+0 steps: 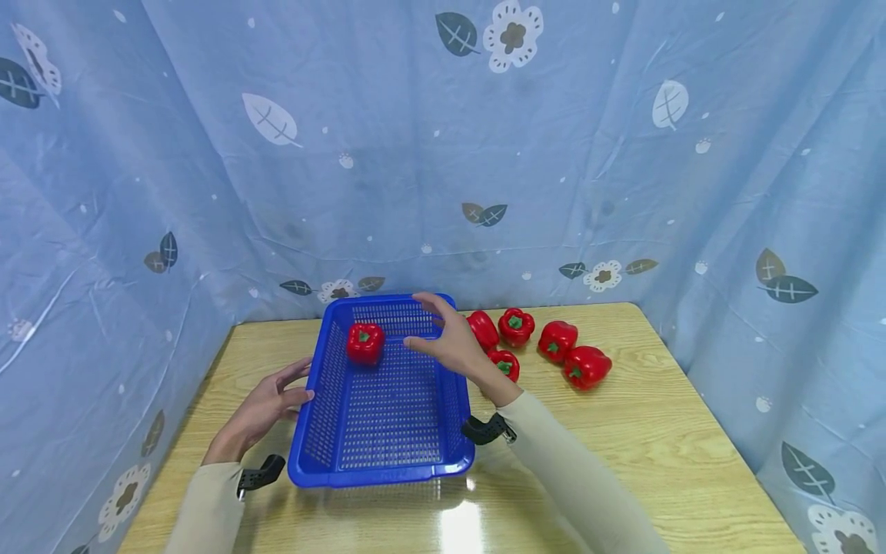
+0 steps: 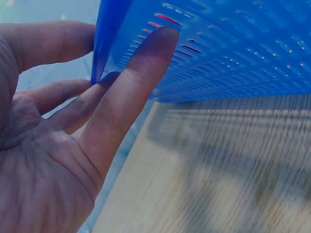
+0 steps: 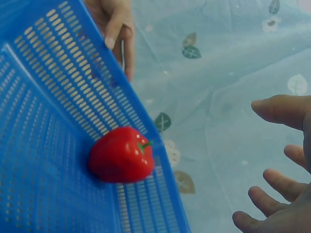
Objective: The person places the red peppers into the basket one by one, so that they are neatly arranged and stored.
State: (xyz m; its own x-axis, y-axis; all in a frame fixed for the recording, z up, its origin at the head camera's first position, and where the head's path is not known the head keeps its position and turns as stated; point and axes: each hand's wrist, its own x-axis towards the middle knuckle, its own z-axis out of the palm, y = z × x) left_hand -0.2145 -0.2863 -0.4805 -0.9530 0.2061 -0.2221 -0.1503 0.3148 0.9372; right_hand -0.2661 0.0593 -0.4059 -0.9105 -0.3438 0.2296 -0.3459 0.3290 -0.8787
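Observation:
In the head view a blue plastic basket (image 1: 391, 431) with slotted walls stands on the table, one red bell pepper (image 1: 364, 343) in its far left part. At the basket's left side is my left hand (image 1: 266, 404), with thumb and fingertips at the rim. The left wrist view shows its extended fingers (image 2: 119, 104) against the rim and outer wall. My right hand (image 1: 450, 338), fingers spread and holding nothing, is over the basket's right rim. In the right wrist view the same pepper (image 3: 121, 155) lies in the basket, apart from the right hand (image 3: 286, 194).
Several more red bell peppers (image 1: 557, 341) lie on the wooden table (image 1: 623, 454) to the basket's right, some partly behind the right hand. Blue patterned curtains (image 1: 388, 192) hang along the back and both sides.

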